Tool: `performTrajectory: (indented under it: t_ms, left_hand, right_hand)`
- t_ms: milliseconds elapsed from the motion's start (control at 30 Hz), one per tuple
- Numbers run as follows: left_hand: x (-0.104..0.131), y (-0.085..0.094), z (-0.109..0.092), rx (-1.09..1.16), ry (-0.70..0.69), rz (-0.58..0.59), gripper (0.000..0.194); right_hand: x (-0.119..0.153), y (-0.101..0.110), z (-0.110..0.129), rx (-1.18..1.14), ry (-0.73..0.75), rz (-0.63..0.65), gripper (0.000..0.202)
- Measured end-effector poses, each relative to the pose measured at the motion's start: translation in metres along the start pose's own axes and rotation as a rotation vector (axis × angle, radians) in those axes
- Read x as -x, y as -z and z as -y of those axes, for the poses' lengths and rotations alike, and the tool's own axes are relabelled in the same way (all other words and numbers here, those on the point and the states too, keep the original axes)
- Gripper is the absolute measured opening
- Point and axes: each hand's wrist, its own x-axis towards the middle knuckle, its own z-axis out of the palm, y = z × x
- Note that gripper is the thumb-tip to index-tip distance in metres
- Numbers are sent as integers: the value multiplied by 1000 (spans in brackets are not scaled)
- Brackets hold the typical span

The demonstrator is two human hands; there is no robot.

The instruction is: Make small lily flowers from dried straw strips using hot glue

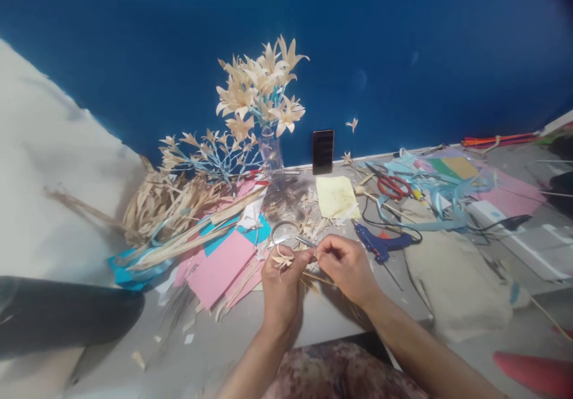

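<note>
My left hand (pixel 283 288) is closed around a small pale flower (pixel 283 260), apparently of dried husk, whose thin curling petals stick out on the left. Fingers pinched, my right hand (pixel 347 265) meets the left thumb at the flower's base; what sits in that pinch is too small to make out. Just behind the fingers lie a ring-shaped roll of tape (pixel 285 230) and a slim grey metal piece (pixel 305 241). To the right rests a blue glue gun (pixel 382 241). A clear vase (pixel 271 154) of finished-looking pale flowers (pixel 259 86) stands beyond.
Pink paper sheets (pixel 222 268) and a bundle of dried husks (pixel 165 205) cover the left side. A phone (pixel 323 152) leans against the blue wall. Red-handled scissors (pixel 394 186), light-blue ribbon (pixel 441 199), a beige cloth (pixel 456 280) and a yellow paper (pixel 336 196) lie about.
</note>
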Motion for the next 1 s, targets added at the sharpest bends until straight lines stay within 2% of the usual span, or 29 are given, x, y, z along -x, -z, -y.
performTrajectory:
  t_ms: [133,300,400,633,1000]
  left_hand:
    - [-1,3,1,-65,-47,-9,33]
    - [2,7,-1,-297,-204,-30,27]
    - [5,7,-3,-372,-287,-21,26]
    - [6,9,-6,-359,-266,-7,26]
    - [8,10,-6,-384,-319,-5,25]
  right_hand:
    - [3,2,2,64,-8,40,15]
    - [5,5,5,164,25,31,18]
    - [5,5,4,136,-1,44,18]
    - [6,6,7,11,-45,110,21]
    - [7,6,9,81,-43,88,19]
